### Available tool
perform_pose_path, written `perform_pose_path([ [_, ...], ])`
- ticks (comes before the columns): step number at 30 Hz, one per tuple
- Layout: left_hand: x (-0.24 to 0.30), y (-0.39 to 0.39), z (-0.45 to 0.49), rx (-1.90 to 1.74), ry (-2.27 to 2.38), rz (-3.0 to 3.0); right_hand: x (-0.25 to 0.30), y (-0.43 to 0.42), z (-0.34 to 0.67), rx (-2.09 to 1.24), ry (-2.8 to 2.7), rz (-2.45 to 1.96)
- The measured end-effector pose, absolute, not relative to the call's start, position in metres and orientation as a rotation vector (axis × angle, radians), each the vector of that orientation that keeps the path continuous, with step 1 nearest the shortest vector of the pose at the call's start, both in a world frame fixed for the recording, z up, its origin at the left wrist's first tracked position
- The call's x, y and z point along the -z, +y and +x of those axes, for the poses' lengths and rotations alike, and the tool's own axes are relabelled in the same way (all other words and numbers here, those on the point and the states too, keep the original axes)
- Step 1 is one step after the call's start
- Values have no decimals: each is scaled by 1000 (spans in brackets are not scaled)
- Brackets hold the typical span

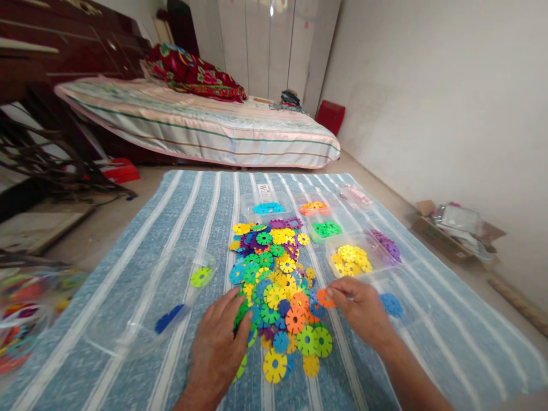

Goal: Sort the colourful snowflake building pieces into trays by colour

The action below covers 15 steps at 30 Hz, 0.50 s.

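A heap of notched plastic discs (276, 297) in yellow, green, blue, purple and orange spreads over the striped cloth before me. My right hand (359, 305) pinches an orange notched disc (325, 298) between thumb and finger at the heap's right edge. Along the left side of the heap rests my left hand (220, 339), its fingers curled around a dark green notched disc (240, 313); part of that disc is hidden by the fingers. Two lime discs (314, 341) lie at the near end, by a yellow disc (274, 366).
Clear containers hold sorted discs: blue (268, 208), orange (313, 207), green (327, 229), yellow (351, 261), purple (385, 245) and darker blue (391, 305). Left, a transparent tray (128, 342) has lime and dark-blue pieces. A bed (214, 134) stands beyond; a cardboard box (445, 237) sits right.
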<state>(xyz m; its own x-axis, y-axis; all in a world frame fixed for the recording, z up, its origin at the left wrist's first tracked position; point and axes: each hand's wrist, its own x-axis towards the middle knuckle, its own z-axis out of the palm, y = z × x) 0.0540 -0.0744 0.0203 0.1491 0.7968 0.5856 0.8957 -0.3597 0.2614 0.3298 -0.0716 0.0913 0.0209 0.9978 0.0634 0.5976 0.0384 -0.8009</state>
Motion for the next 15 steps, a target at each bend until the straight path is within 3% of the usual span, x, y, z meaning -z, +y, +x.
perform_pose_path([
  [15,-24,-73,53,943,-1590,-2249,-111,-37,334,-740,-1668,-1631],
])
